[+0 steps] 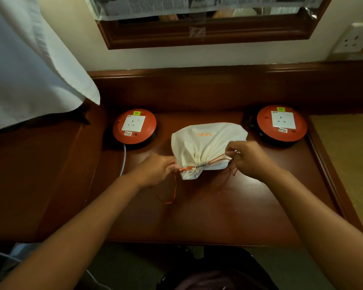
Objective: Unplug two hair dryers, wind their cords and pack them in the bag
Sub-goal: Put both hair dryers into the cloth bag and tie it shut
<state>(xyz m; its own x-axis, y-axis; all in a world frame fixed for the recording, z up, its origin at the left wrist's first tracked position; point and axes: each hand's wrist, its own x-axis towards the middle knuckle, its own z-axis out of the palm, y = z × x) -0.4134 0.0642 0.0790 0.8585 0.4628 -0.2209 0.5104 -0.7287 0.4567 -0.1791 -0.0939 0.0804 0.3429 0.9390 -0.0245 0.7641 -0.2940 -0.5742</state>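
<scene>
**Bag cinched between two pulling hands**

The white bag (208,147) lies mid-desk, its gathered mouth toward the person. An orange drawstring (217,159) runs out sideways both ways: the left hand (155,171) pinches one end, the right hand (246,158) the other, about equally near. Both reel sockets look empty.

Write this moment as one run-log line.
stage: closing bag | left hand: pulls drawstring | right hand: pulls drawstring | bag: neck cinched, on desk
</scene>
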